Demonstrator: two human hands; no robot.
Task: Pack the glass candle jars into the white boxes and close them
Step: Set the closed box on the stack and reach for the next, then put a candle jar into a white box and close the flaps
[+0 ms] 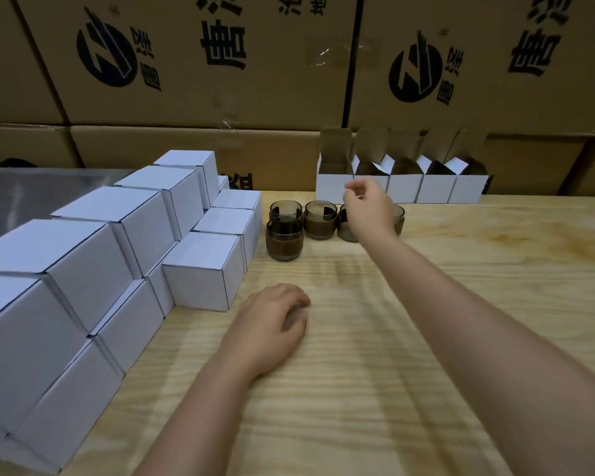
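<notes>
Several smoky glass candle jars stand in a cluster mid-table; the nearest jar (285,239) has a brown band, another (321,219) is behind it. Several open white boxes (334,182) line the far edge with flaps up. My right hand (370,204) hovers above the jars, just in front of the leftmost open box, fingers loosely curled and holding nothing; it hides part of two jars. My left hand (272,321) rests on the wooden table, fingers loosely curled, empty.
Closed white boxes (200,269) are stacked in stepped rows along the left side. Large brown cartons (203,63) form a wall behind the table. The wooden tabletop (426,338) stretches to the right and front.
</notes>
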